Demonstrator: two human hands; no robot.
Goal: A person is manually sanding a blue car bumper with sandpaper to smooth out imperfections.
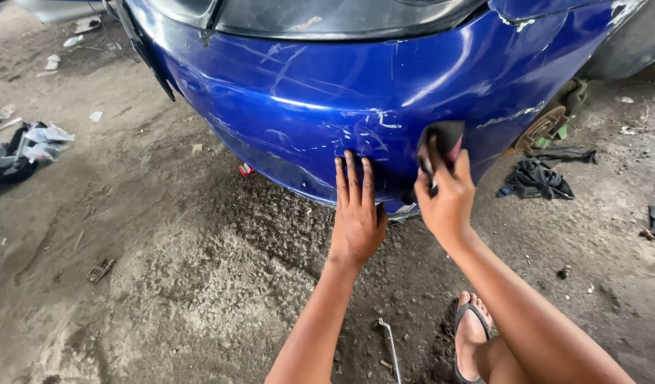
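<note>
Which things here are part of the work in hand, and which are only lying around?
In use:
- blue car bumper, scratched
- dark sanding sheet, pressed on it by the right hand
- left hand, flat against the bumper

Lying about:
- dark rags
- metal rod
- black part with plastic wrap

The left hand [357,213] lies flat, palm down, its straight, close-set fingers pointing to twelve o'clock, bare forearm trailing toward six. The right hand [447,195] sits at its three o'clock, raised, fingers curled and closed in a grip, forearm running toward five o'clock.
</note>
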